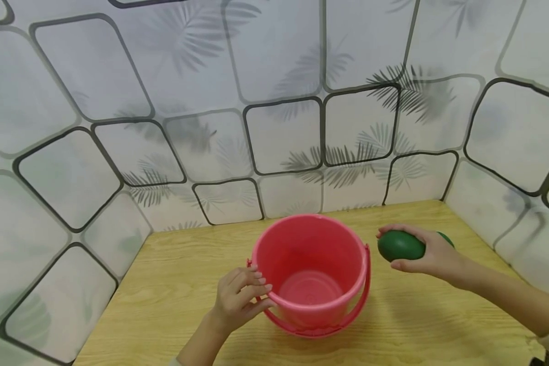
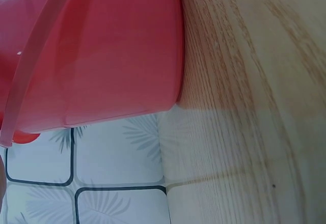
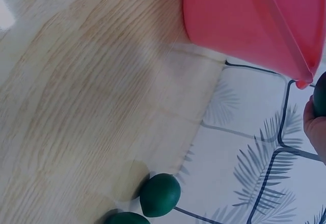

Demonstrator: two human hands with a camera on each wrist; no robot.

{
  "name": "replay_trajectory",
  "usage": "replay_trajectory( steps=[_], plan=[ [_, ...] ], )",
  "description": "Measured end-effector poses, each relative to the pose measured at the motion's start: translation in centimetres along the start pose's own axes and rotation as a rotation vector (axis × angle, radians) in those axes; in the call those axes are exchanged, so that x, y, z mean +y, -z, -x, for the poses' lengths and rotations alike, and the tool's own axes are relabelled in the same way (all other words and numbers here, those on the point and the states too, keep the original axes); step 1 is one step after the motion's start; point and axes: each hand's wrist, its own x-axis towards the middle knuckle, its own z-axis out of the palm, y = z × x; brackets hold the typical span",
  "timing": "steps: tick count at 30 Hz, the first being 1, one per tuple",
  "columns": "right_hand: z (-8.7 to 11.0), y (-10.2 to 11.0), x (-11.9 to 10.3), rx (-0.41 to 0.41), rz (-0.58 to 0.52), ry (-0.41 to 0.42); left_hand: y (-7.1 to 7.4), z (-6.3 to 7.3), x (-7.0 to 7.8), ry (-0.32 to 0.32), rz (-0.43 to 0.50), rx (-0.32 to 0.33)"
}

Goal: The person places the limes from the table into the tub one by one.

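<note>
A pink plastic bucket (image 1: 311,316) stands upright on the table, its inner floor in sight and its handle (image 1: 365,290) hanging down in front. At its left rim my left hand (image 1: 238,297) grips the edge, with bent fingertips over the rim. Right of the bucket and above the table, my right hand (image 1: 432,254) holds a smooth dark green egg-shaped fruit (image 1: 400,246) between thumb and fingers. Behind that hand part of another green fruit (image 1: 446,239) shows. In the right wrist view, two such fruits lie on the table, the nearer-to-centre fruit (image 3: 160,195) having a pointed tip.
The bucket rests on a light wood-grain table (image 1: 178,284). Behind and at both sides rise walls covered in a pale sheet (image 1: 283,137) with dark rounded outlines and leaf prints. The table's back edge meets this sheet.
</note>
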Motion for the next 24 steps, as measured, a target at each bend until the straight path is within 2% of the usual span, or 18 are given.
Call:
replay_trajectory(
  steps=[4,13,24],
  plan=[
    [-0.3,0.2,-0.6,-0.011,-0.056,-0.023,0.0,0.1,0.0,0.005,0.002,-0.003],
    [-0.8,0.3,-1.4,-0.029,-0.076,-0.005,0.0,0.2,0.0,0.008,0.005,-0.003],
    [-1.8,-1.5,-2.5,-0.113,-0.196,-0.032,-0.1,0.3,0.0,0.006,0.015,0.000]
  ],
)
